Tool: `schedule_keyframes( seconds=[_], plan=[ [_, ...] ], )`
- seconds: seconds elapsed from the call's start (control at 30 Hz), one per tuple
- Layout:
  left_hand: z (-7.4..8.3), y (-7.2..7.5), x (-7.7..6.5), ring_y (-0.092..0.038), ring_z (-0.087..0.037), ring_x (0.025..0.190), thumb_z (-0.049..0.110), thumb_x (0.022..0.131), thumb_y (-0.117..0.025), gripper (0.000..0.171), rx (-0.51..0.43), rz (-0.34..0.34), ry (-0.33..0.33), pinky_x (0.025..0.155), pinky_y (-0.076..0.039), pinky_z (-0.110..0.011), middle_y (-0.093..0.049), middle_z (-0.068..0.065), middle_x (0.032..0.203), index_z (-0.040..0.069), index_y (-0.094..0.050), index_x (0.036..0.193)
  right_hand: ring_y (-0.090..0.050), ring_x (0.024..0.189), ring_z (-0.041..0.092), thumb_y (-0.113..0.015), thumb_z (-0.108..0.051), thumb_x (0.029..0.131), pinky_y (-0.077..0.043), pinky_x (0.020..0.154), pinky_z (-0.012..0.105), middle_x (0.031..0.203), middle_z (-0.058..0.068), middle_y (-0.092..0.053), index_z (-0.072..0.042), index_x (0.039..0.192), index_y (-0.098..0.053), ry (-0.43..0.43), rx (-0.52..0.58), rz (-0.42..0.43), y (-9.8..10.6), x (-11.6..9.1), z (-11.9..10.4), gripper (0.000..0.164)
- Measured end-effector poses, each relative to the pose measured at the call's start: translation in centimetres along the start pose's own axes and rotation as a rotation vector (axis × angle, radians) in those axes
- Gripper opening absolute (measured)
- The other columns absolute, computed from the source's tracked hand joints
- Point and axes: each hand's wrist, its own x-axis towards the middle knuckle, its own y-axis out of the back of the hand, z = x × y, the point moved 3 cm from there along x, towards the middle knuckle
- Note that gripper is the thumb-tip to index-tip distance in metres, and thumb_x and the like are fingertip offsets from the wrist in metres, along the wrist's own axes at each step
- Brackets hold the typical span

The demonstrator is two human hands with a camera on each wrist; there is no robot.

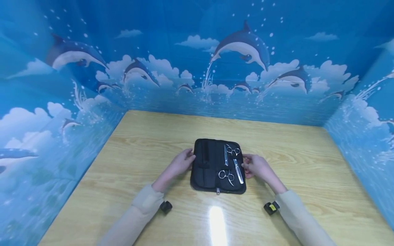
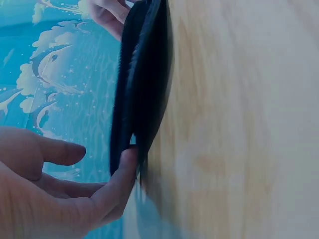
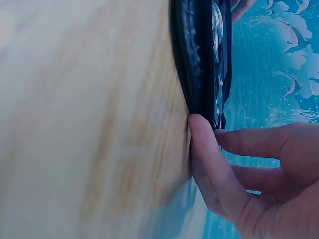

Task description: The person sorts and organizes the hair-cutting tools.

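Note:
A black zip case (image 1: 212,177) lies opened out on the table between both hands. Tucked in its right half are hairdressing scissors (image 1: 226,175) with their rings toward the front, and thinning scissors (image 1: 237,169) with their rings at the back. The left half has dark pockets. My left hand (image 1: 181,161) is at the left edge; in the left wrist view its fingers (image 2: 124,169) touch the case while the thumb stands apart. My right hand (image 1: 258,165) pinches the right edge, thumb above and fingers (image 3: 207,139) below.
A wooden table (image 1: 147,136) spreads around the case, enclosed at the back and sides by a blue dolphin-print curtain (image 1: 172,95). A zipper pull (image 1: 218,191) hangs off the case's front edge. Light glares on the table in front.

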Motion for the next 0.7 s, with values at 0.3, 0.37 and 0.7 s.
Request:
schedule_keyframes(
  seconds=[0.3, 0.37, 0.7],
  plan=[
    [0.3, -0.2, 0.2, -0.054, -0.011, 0.067, 0.004, 0.104, -0.049, 0.045, -0.035, 0.014, -0.022, 0.068, -0.055, -0.028, -0.066, -0.026, 0.121, -0.013, -0.043, 0.145, -0.064, 0.068, 0.016, -0.060, 0.007, 0.094, -0.062, 0.061, 0.031, 0.114, 0.026, -0.060, 0.014, 0.146, -0.040, -0.005, 0.015, 0.020, -0.3, -0.2, 0.1, 0.056],
    [0.4, -0.2, 0.2, -0.055, -0.011, 0.068, 0.003, 0.104, -0.050, 0.045, -0.030, 0.016, -0.032, 0.070, -0.056, -0.030, -0.065, -0.028, 0.125, -0.013, -0.043, 0.145, -0.064, 0.068, 0.016, -0.060, 0.007, 0.095, -0.062, 0.061, 0.031, 0.114, 0.025, -0.060, 0.014, 0.146, -0.040, -0.009, 0.013, 0.024, -0.3, -0.2, 0.1, 0.056],
    [1.9, 0.1, 0.5, -0.068, -0.032, 0.094, 0.005, 0.104, -0.051, 0.045, 0.030, 0.044, -0.080, 0.084, -0.057, -0.039, -0.069, -0.025, 0.117, -0.008, -0.045, 0.147, -0.066, 0.067, 0.017, -0.060, 0.006, 0.095, -0.062, 0.063, 0.032, 0.115, 0.027, -0.058, 0.015, 0.148, -0.036, -0.013, 0.067, 0.013, -0.6, -0.8, -0.2, 0.058]
  ],
)
